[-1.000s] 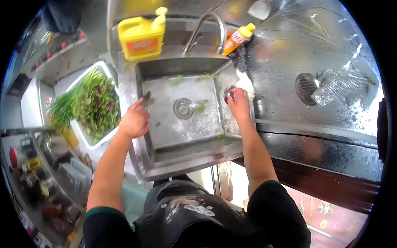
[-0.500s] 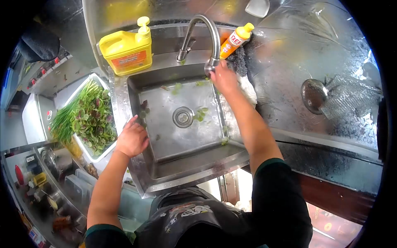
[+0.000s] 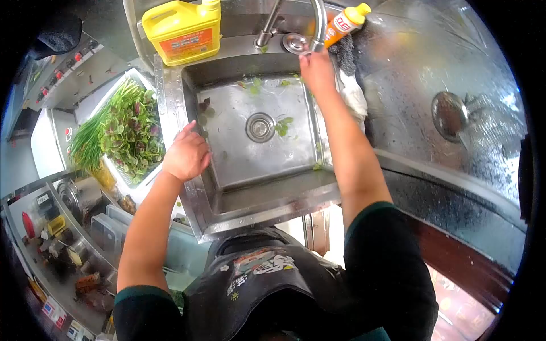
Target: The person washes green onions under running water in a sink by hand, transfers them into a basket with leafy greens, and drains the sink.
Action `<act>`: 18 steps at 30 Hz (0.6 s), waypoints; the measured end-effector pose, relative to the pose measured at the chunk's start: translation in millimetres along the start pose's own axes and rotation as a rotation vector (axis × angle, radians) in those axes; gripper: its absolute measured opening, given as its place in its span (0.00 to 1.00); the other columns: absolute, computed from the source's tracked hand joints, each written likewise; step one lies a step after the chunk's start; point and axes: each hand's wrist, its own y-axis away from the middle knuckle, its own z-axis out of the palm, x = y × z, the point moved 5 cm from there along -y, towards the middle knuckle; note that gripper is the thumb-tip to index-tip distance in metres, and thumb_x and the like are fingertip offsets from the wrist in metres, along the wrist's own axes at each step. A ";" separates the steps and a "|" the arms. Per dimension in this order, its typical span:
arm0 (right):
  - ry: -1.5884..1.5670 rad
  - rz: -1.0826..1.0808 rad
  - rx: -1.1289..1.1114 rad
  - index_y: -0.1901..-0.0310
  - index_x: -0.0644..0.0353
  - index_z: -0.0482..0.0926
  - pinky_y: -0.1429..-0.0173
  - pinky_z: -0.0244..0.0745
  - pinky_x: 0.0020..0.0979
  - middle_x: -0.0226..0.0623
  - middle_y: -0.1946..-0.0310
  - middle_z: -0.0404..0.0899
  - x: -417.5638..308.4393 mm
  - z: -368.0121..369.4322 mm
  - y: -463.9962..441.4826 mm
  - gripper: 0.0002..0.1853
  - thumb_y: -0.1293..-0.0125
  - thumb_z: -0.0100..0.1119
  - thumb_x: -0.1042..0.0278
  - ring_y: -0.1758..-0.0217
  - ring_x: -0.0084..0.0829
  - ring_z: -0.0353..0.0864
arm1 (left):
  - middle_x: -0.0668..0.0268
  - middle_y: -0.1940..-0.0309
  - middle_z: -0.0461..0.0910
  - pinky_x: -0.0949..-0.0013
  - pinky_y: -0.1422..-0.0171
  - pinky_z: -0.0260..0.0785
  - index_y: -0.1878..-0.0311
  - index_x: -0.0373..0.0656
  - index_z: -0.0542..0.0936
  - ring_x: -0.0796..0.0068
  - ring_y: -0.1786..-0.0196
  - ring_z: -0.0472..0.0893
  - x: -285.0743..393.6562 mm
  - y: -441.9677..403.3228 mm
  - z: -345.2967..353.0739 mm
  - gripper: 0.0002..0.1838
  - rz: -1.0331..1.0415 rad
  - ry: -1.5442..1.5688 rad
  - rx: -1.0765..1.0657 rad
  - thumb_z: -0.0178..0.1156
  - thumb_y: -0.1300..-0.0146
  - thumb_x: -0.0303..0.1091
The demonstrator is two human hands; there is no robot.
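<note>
My right hand [image 3: 318,73] is at the back right corner of the steel sink [image 3: 259,223], its fingers closed around the lower end of the curved faucet spout [image 3: 319,25]. Over the sink's left rim is my left hand [image 3: 186,152], its fingers loosely apart and holding nothing. Scattered leaf scraps [image 3: 282,126] lie on the wet basin floor around the round drain [image 3: 260,127]. No stream of water can be made out under the spout.
Left of the sink stands a white basket [image 3: 132,181] of leafy greens [image 3: 132,128]. A yellow jug [image 3: 185,34] and an orange bottle [image 3: 346,24] stand behind the basin. A white cloth [image 3: 354,98] lies to the right, with a ladle-like strainer [image 3: 449,116] farther off.
The view has tilted, so the sink and bottles sit higher in the picture. My right hand has stayed at the spout's end, which now sits farther right, uncovering a round metal piece behind it.
</note>
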 end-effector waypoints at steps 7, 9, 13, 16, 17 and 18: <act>-0.978 0.490 -0.235 0.48 0.61 0.82 0.38 0.72 0.30 0.35 0.49 0.83 -25.5 -145.9 231.9 0.14 0.24 0.52 0.62 0.43 0.29 0.80 | 0.63 0.52 0.83 0.57 0.17 0.44 0.32 0.47 0.71 0.65 0.39 0.77 -1.2 1.1 17.1 0.25 0.010 -0.184 -0.139 0.50 0.29 0.42; -1.156 0.634 -0.331 0.46 0.61 0.81 0.38 0.72 0.30 0.34 0.48 0.83 -23.3 -182.9 291.1 0.15 0.24 0.52 0.61 0.44 0.28 0.80 | 0.60 0.44 0.82 0.58 0.17 0.42 0.31 0.48 0.70 0.64 0.34 0.75 -5.5 -1.8 34.1 0.25 0.079 -0.347 -0.131 0.49 0.29 0.42; -0.375 0.604 -0.733 0.43 0.62 0.79 0.37 0.73 0.32 0.38 0.45 0.82 15.8 -217.5 424.6 0.17 0.26 0.53 0.62 0.42 0.31 0.81 | 0.59 0.34 0.75 0.56 0.20 0.52 0.27 0.46 0.66 0.61 0.28 0.70 54.9 -21.0 -64.3 0.29 -0.022 0.248 -0.816 0.48 0.25 0.48; -0.123 0.708 -0.819 0.44 0.60 0.80 0.39 0.74 0.38 0.45 0.45 0.81 69.0 -204.1 567.7 0.22 0.28 0.54 0.51 0.44 0.41 0.81 | 0.52 0.37 0.76 0.61 0.32 0.67 0.27 0.40 0.64 0.62 0.37 0.77 46.2 -23.1 -82.5 0.33 -0.260 1.724 -0.509 0.45 0.24 0.56; -0.098 0.786 -0.770 0.45 0.61 0.80 0.39 0.74 0.41 0.47 0.46 0.81 89.3 -203.8 627.1 0.25 0.29 0.54 0.47 0.44 0.45 0.80 | 0.53 0.33 0.73 0.53 0.27 0.62 0.24 0.44 0.61 0.58 0.32 0.73 0.5 -25.5 -38.5 0.36 -0.448 1.008 -0.389 0.44 0.25 0.60; 0.066 0.797 -0.970 0.45 0.62 0.80 0.39 0.73 0.42 0.47 0.45 0.81 80.7 -214.0 657.8 0.26 0.29 0.54 0.45 0.44 0.45 0.80 | 0.53 0.33 0.73 0.53 0.27 0.62 0.24 0.44 0.61 0.58 0.32 0.73 49.7 -85.1 -42.5 0.36 -0.310 1.000 -0.422 0.44 0.25 0.60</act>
